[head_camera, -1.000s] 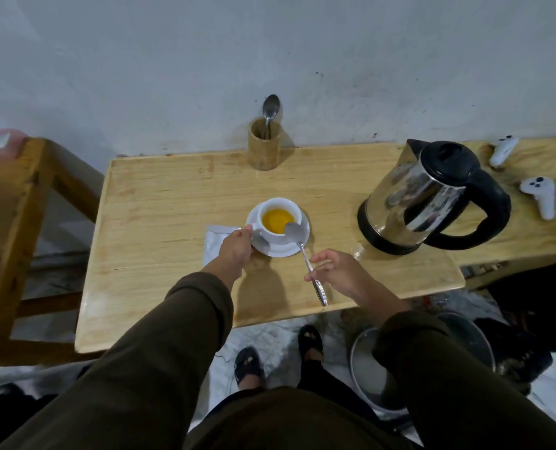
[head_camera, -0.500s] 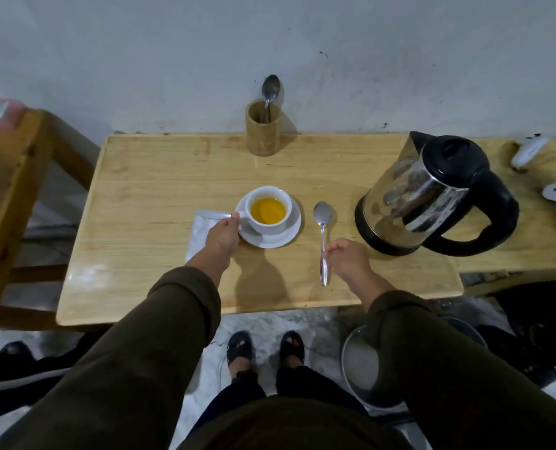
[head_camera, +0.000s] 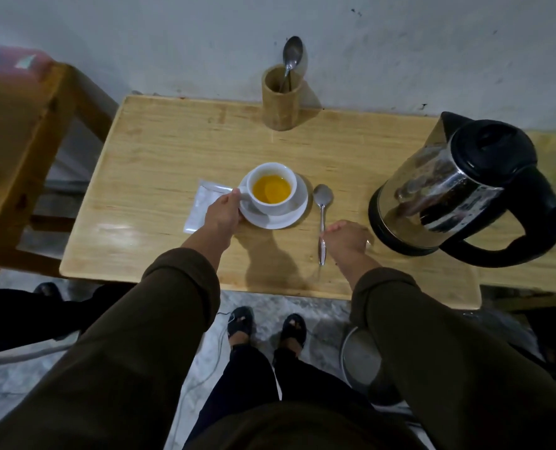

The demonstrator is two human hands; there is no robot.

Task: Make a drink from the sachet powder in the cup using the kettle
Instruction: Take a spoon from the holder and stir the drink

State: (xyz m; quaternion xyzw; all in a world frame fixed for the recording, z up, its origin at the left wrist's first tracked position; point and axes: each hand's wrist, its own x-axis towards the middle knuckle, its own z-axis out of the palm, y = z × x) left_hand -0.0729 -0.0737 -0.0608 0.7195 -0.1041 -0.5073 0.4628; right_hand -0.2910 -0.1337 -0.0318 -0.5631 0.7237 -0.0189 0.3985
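A white cup [head_camera: 268, 207] of orange-yellow drink stands on a white saucer [head_camera: 291, 218] near the middle of the wooden table [head_camera: 159, 151]. My left hand [head_camera: 222, 213] grips the cup's handle from the left. Partly under that hand lies a white sachet [head_camera: 201, 205]. Right of the saucer a metal spoon [head_camera: 322, 197] lies flat on the table, bowl pointing away. My right hand [head_camera: 346, 241] is curled with its fingertips on the spoon's handle. The steel kettle [head_camera: 449, 196], with black lid and handle, stands at the right, close to my right hand.
A bamboo holder [head_camera: 282, 103] with another spoon [head_camera: 292, 56] stands at the table's back edge against the wall. A wooden chair [head_camera: 16, 125] is at the left. A metal pot [head_camera: 361, 358] sits on the floor under the table's front right, beside my feet.
My right hand carried the spoon from the cup's rim to the right and laid it on the table beside the saucer. My left hand stayed on the cup's handle.
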